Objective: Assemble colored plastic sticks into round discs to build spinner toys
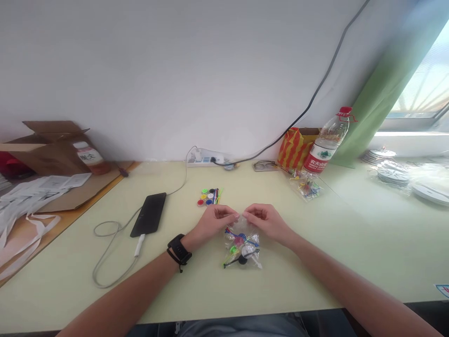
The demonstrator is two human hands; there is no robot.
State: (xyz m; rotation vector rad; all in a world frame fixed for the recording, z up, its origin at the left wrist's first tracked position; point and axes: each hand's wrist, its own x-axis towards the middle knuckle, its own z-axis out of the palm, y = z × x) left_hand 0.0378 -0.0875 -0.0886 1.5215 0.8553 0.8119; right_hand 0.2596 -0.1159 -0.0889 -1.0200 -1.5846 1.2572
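Note:
A clear plastic bag [242, 252] lies on the table in front of me, with several coloured round caps and thin arrow-tipped sticks inside. My left hand [218, 221] pinches its top edge between thumb and finger. Close beside it, my right hand [267, 222] pinches the same edge from the other side. Just beyond my left hand sits a small group of coloured round caps [204, 197] in rows, and coloured sticks [218, 195] lie alongside them.
To the left are a black phone [149, 214] on a charging cable, a cardboard box [52, 145] and a bottle [91, 158]. A power strip [205, 159] runs along the wall. At the right stand a large water bottle [326, 145], filled small bags [308, 188] and stacked discs [393, 173].

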